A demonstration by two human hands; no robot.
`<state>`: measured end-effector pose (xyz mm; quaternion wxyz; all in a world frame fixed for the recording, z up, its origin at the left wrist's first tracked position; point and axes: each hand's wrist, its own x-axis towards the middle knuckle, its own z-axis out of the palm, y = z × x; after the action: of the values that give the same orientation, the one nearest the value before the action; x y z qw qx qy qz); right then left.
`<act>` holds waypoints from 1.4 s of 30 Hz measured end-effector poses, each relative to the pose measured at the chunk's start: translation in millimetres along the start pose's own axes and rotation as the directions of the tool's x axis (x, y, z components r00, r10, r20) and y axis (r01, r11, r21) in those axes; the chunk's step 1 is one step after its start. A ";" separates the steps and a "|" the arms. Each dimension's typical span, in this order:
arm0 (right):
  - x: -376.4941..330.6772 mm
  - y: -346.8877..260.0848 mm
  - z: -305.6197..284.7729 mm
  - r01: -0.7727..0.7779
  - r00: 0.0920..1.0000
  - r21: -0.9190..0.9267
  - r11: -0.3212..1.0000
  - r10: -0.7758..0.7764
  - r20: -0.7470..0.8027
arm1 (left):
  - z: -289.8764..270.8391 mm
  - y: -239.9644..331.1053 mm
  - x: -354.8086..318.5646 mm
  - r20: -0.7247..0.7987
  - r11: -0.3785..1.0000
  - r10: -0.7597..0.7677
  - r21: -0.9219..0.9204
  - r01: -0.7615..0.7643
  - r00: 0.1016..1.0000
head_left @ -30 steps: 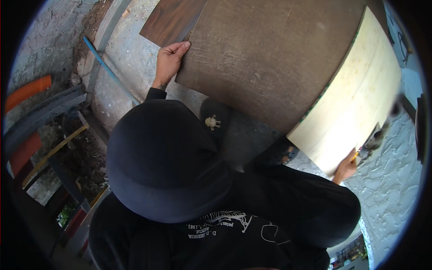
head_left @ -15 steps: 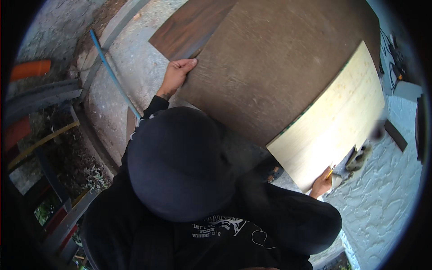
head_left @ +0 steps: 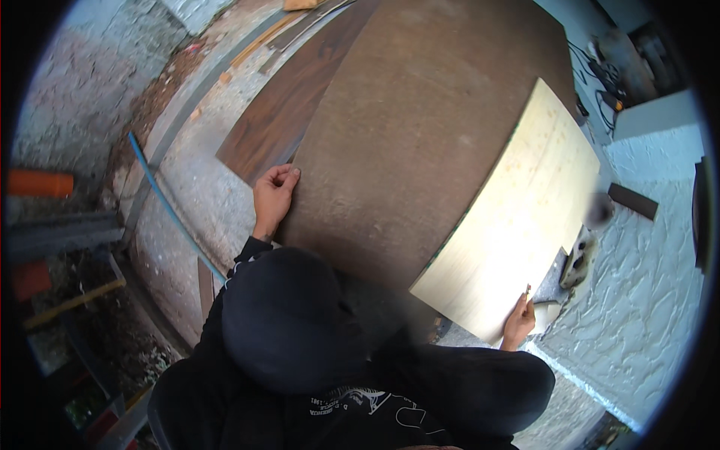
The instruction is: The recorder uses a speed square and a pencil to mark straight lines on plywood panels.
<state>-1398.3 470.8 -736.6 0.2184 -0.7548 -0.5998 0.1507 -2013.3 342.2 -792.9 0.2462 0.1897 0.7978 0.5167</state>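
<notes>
My left hand [head_left: 274, 201] is closed, thumb and fingers pinched at the left edge of a large brown wooden board [head_left: 397, 135]. A dark wood-grain panel [head_left: 281, 112] pokes out from under that board just past these fingers. On the board's right side lies a pale plywood sheet [head_left: 517, 202], slightly askew, with a dark line along its left edge. My right hand [head_left: 519, 324] rests by the sheet's near right corner. Between its fingers is a short pencil [head_left: 528, 291], its tip pointing up over the pale surface.
A blue hose [head_left: 169, 199] runs along the concrete floor at left. An orange pipe [head_left: 41, 183] is at the far left. Beside the plywood stands a hollow block [head_left: 577, 262], near a textured light wall [head_left: 637, 300]. Cables and a tool [head_left: 611, 100] lie at upper right.
The whole view has shifted, so the boards appear farther left and lower. My right hand has turned the pencil more upright. My left hand keeps its place at the brown board's edge.
</notes>
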 end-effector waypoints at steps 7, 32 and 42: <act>0.6 -0.9 6.2 0.070 0.994 0.132 0.989 -0.057 -0.098 | 27.7 36.3 -7.3 -0.146 0.956 0.143 0.276 -0.098 0.979; -0.3 -1.4 17.1 -0.105 0.982 0.091 0.990 0.118 -0.145 | 27.7 25.5 -7.6 -0.195 0.990 0.126 0.093 -0.110 0.973; -2.1 -9.0 16.7 -0.062 0.979 0.151 0.987 0.089 -0.182 | 26.1 14.9 -2.7 -0.194 0.990 0.133 0.075 -0.120 0.972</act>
<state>-1414.6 473.0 -746.4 0.3225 -0.7700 -0.5349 0.1302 -1995.0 365.6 -787.7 0.1261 0.1953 0.8203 0.5225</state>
